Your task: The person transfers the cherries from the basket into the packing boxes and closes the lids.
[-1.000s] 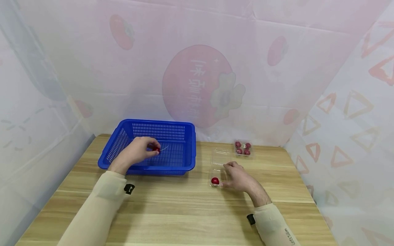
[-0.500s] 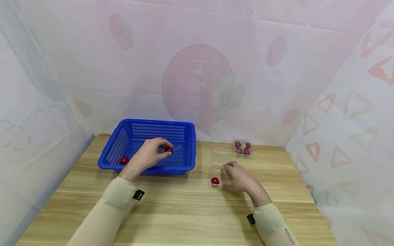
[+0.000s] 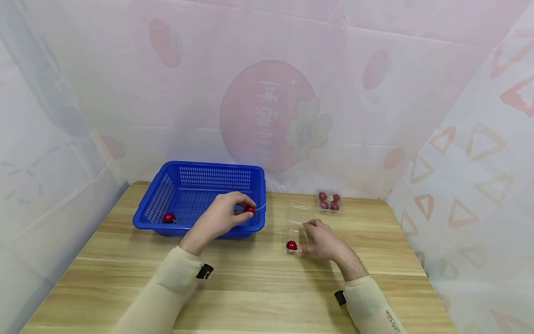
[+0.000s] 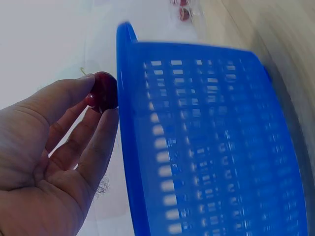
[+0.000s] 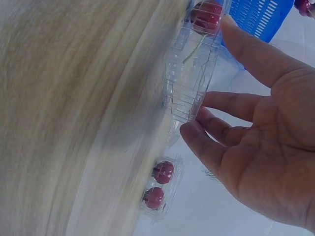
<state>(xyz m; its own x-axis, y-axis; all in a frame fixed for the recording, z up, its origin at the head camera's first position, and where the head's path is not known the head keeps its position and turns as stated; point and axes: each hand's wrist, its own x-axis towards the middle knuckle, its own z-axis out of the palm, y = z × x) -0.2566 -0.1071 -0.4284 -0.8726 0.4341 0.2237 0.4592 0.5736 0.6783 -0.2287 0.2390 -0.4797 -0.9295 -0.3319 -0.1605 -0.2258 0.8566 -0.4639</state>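
Observation:
Between thumb and fingertips, my left hand [image 3: 221, 215] pinches a dark red cherry [image 3: 249, 209] by its body, its thin stem pointing right. In the head view the cherry overlaps the right side of a blue plastic basket [image 3: 214, 176]; the left wrist view has it right at the rim. Another cherry [image 3: 168, 217] lies in the basket's near left corner. My right hand [image 3: 327, 243] holds the side of an opened clear plastic box [image 5: 189, 83], thumb at the near end and fingers farther back. One cherry with a green stem [image 5: 205, 18] sits in that box's near end.
Behind the opened box, a closed clear box [image 3: 329, 201] with several cherries and a round label stands near the table's back edge. The wood-grain table [image 3: 258, 292] ends against a printed cloth backdrop [image 3: 200, 93], with cloth on both sides too.
My left hand has carried the pinched cherry rightward, from over the basket's middle to its right side, uncovering the cherry in the corner. My right hand and the opened box have stayed put.

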